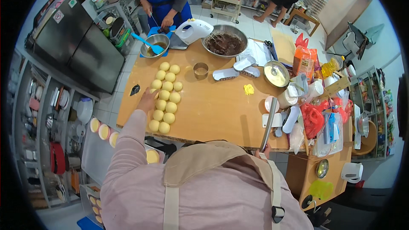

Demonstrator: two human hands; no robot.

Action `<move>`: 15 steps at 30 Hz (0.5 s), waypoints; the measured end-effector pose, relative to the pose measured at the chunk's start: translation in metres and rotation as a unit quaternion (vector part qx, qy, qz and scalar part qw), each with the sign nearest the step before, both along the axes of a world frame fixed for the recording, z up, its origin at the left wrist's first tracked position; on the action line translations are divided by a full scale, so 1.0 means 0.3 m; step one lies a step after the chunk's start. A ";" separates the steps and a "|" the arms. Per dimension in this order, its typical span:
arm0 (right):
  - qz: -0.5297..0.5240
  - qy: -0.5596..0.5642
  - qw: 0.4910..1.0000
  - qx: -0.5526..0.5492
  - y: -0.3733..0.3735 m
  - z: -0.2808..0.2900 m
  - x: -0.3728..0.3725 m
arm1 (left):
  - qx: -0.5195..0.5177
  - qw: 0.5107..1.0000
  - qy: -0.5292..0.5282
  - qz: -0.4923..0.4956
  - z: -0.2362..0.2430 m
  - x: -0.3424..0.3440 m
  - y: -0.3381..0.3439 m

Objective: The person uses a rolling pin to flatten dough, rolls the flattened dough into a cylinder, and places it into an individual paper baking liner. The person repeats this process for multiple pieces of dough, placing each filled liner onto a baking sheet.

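Note:
Rows of pale yellow dough balls [169, 107] lie on the left part of the wooden table [213, 115]. My left hand [147, 101] reaches to the left edge of these rows, its fingers curled round one dough ball [154, 92] that it partly covers. Down by the table's front edge, my right hand [265, 150] grips the lower end of a long metal rolling pin [269, 121]. The pin points up and away from me, above the tabletop. My apron and body hide part of the right hand. A dab of yellow butter or dough [249, 89] lies right of the middle.
At the back are a bowl of dark batter [226, 50], a white hand mixer [194, 31] and a smaller bowl with a blue spatula [154, 47]. A person in a blue apron [159, 0] works opposite. Bags and containers [313, 119] crowd the right side.

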State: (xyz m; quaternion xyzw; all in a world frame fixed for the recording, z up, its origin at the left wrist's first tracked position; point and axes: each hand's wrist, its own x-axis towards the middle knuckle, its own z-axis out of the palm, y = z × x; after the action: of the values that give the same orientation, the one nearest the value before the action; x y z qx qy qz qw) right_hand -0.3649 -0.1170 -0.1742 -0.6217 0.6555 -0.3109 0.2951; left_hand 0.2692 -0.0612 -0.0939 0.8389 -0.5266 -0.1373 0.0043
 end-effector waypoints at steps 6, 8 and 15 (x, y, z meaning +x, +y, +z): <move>0.034 -0.029 0.999 -0.025 -0.028 -0.126 0.010 | 0.001 0.998 0.060 -0.031 -0.053 0.084 -0.016; 0.019 -0.019 1.000 -0.006 -0.030 -0.116 0.029 | 0.005 0.997 0.072 -0.033 -0.057 0.090 -0.012; 0.051 0.013 0.999 -0.014 -0.130 -0.082 0.087 | -0.013 0.997 0.066 -0.048 -0.024 0.079 -0.062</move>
State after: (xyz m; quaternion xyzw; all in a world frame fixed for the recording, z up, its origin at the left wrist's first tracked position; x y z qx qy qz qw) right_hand -0.3388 -0.1560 -0.1988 -0.6623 0.6226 -0.2965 0.2929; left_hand 0.2928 -0.0798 -0.1010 0.8015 -0.5667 -0.1859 0.0430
